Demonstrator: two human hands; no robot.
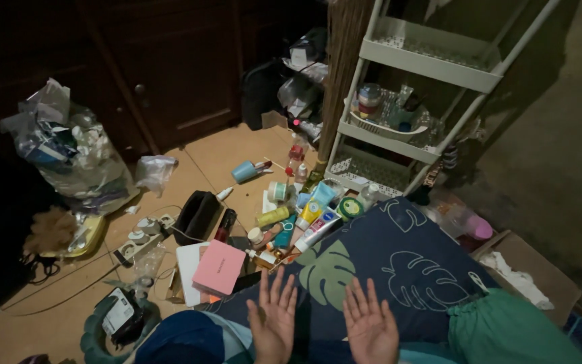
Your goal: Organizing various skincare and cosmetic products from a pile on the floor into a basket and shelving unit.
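Both my hands are held palm up over my lap, fingers spread and holding nothing. My left hand (273, 317) and my right hand (370, 325) hover side by side above a dark blue cloth with a leaf print (399, 259). Just beyond the cloth, a heap of tubes, jars and small bottles (296, 212) lies on the tan floor. A pink flat box (219, 267) rests on a white one, close to my left hand.
A white tiered rack (409, 101) stands ahead right, jars on its middle shelf. A stuffed clear plastic bag (72, 152) sits left by dark wooden cabinet doors (170, 74). A black pouch (195, 216), a power strip (144, 232) and a cardboard box (527, 269) lie around.
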